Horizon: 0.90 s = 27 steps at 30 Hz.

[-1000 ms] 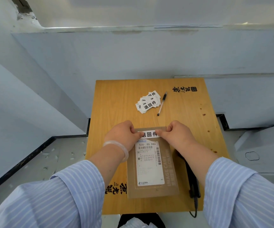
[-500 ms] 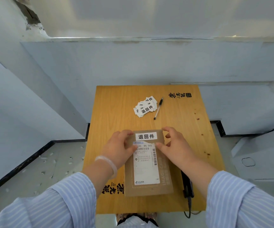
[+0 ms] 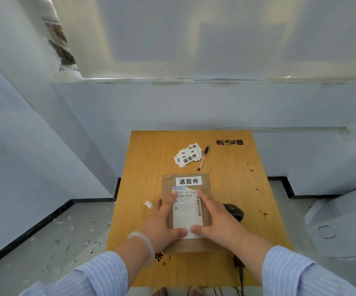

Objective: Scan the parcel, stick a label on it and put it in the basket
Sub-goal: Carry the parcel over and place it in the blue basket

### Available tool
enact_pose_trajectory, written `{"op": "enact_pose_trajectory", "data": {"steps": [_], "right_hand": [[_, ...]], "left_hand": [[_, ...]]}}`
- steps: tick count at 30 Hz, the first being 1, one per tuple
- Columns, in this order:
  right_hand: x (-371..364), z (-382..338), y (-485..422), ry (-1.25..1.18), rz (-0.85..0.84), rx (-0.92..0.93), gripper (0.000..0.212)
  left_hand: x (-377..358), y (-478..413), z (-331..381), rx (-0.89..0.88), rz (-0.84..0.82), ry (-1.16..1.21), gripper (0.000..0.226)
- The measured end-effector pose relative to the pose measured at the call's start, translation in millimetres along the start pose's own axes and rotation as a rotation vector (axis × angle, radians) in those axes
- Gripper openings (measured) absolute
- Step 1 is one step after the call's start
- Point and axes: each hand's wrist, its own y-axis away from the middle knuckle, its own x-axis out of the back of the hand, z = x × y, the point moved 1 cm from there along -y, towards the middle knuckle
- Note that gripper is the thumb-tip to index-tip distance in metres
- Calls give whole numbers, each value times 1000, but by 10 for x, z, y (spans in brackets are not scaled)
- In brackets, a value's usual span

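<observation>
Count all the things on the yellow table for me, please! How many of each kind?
Parcel: 1
Pen: 1
Pile of loose labels: 1 (single labels overlap, too many to count)
Black scanner: 1
Small white scrap: 1
Total: 5

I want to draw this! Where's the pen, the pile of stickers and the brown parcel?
pen (image 3: pixel 203 157), head view, middle of its barrel.
pile of stickers (image 3: pixel 188 158), head view, top sticker's printed face.
brown parcel (image 3: pixel 206 183), head view, bare cardboard at its far right corner.
</observation>
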Motion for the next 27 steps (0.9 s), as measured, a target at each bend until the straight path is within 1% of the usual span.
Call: {"op": "enact_pose_trajectory", "data": {"steps": [9,12,14,19,23,27], "right_hand": [[940,-680,104,42,322,254,102],[1148,-850,146,42,373,300,103],[1215,-937,174,24,394,327,104],[1182,-1110,172,43,400,397,104],[955,-1260,111,36,309,458,102],[605,-1540,82,56,224,533,103]], "left_hand": [[851,-39,772,-243,339,3,103],[1056,37,990,-310,411,28,102],[1123,115,1076,-337,429,34,100],[1199,333,1036,-312,501,79,100],[1207,586,805,-231,563,121,98],[1267,889,420,-129,643,154,98]]}}
